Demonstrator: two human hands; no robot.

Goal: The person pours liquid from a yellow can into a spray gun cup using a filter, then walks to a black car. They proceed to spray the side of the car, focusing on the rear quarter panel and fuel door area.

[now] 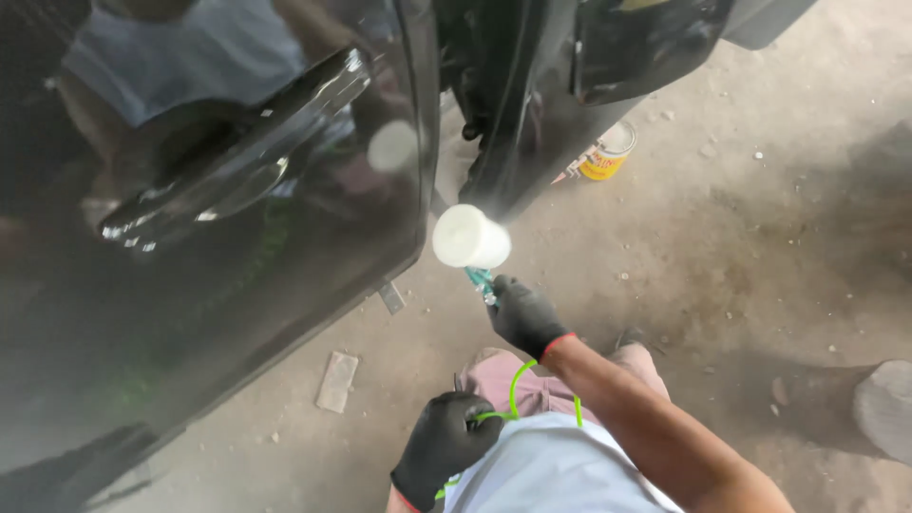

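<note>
My right hand (524, 315), in a black glove, grips a teal spray gun (481, 282) topped by a white plastic cup (470, 237). The gun points at the lower edge of a glossy black car door (237, 237). A bright green hose (518, 385) loops from the gun down toward my lap. My left hand (445, 444), also in a black glove, is closed around that hose near my waist. The door handle (237, 152) shows in the upper left, with my reflection in the paint.
A second black car panel (532, 104) stands to the right of the door gap. A yellow tin can (608, 152) sits on the dusty concrete floor (760, 237) behind it. Small flat scraps (337, 380) lie on the floor under the door.
</note>
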